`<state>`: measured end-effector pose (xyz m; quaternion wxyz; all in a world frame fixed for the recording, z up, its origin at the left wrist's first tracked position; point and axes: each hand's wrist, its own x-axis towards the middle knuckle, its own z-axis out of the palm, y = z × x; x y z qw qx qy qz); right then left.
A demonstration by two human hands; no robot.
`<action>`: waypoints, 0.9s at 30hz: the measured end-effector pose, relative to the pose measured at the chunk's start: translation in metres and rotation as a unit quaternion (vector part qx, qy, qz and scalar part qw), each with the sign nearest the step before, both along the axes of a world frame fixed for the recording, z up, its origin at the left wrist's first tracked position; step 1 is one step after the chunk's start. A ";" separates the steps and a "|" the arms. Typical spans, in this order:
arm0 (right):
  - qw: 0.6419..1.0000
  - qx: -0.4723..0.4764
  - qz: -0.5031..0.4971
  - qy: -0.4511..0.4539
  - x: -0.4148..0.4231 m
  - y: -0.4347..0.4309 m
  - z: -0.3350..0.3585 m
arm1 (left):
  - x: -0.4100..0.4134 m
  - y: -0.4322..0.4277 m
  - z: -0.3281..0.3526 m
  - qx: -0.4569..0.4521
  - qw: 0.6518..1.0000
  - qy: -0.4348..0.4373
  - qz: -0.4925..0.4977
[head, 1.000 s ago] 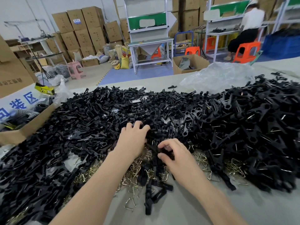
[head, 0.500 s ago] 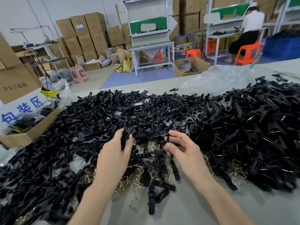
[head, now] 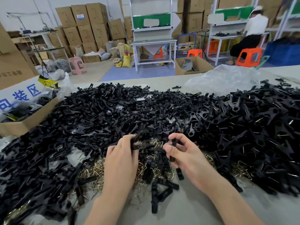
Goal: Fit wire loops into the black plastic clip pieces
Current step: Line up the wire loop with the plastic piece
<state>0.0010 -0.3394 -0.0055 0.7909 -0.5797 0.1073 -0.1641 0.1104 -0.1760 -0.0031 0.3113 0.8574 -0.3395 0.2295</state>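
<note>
Head view: a wide heap (head: 162, 111) of black plastic clips covers most of the grey table (head: 186, 211). Both hands are raised just above the near edge of the heap, close together but apart.

The left hand (head: 121, 159) has its fingers curled round a small bunch (head: 138, 142) of black pieces. Motion blur hides how many there are.

The right hand (head: 183, 155) pinches a single clip (head: 173, 144) between thumb and forefinger, roughly upright. Its other fingers are loosely bent behind the clip.

The brass-coloured wire loops (head: 92, 172) lie loose on the table at the heap's near edge, below and on either side of the hands. A few stray clips lie among them.

A cardboard box (head: 24, 125) touches the left end of the heap. A crumpled clear bag (head: 224, 80) lies at its far right edge. Beyond the heap, well apart, a person (head: 253, 30) sits at a workbench.
</note>
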 end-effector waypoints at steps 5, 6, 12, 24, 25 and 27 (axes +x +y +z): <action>1.000 0.002 -0.007 -0.014 -0.002 -0.001 -0.002 | -0.002 -0.001 0.000 0.041 0.998 0.027 0.026; 1.000 0.006 -0.012 -0.016 -0.002 -0.001 -0.002 | -0.003 -0.001 0.001 0.054 0.998 0.031 0.027; 0.997 0.073 -0.033 -0.023 0.000 -0.003 -0.003 | -0.006 -0.001 0.006 0.089 0.995 0.010 0.034; 0.986 0.112 -0.098 -0.075 0.001 0.000 0.005 | -0.002 0.000 0.001 0.045 0.999 -0.022 -0.007; 0.987 0.102 -0.096 -0.075 0.000 0.001 0.005 | -0.003 0.001 0.002 0.034 0.999 -0.011 -0.012; 0.992 0.063 -0.087 -0.072 -0.001 0.002 0.005 | -0.007 0.002 0.005 0.011 0.999 0.017 -0.036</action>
